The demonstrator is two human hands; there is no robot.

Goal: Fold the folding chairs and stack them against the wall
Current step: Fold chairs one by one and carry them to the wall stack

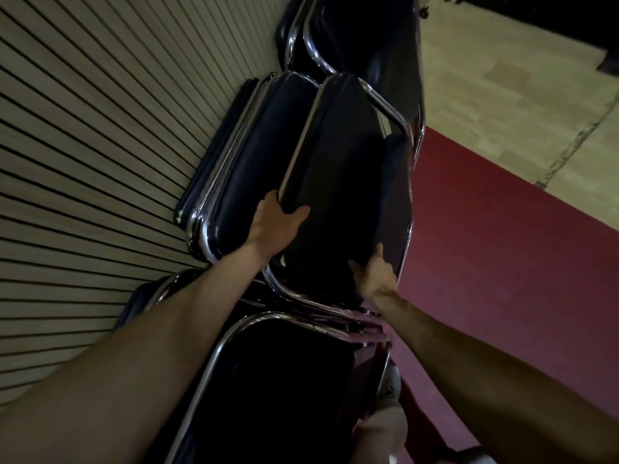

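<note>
Chair (348,182): folded, chrome frame, dark pad, upright at the floor's edge by the wall, in front of the stack.
Stack (254,152): folded chairs leaning on the slatted wall (83,112).
Left hand (278,222): fingers curled round the chair's left frame tube, thumb on the pad.
Right hand (375,276): at the chair's right side, thumb and one finger spread on the pad; grip too dark to tell.
Floor (485,246): red strip beside the chairs, tan beyond.
</note>
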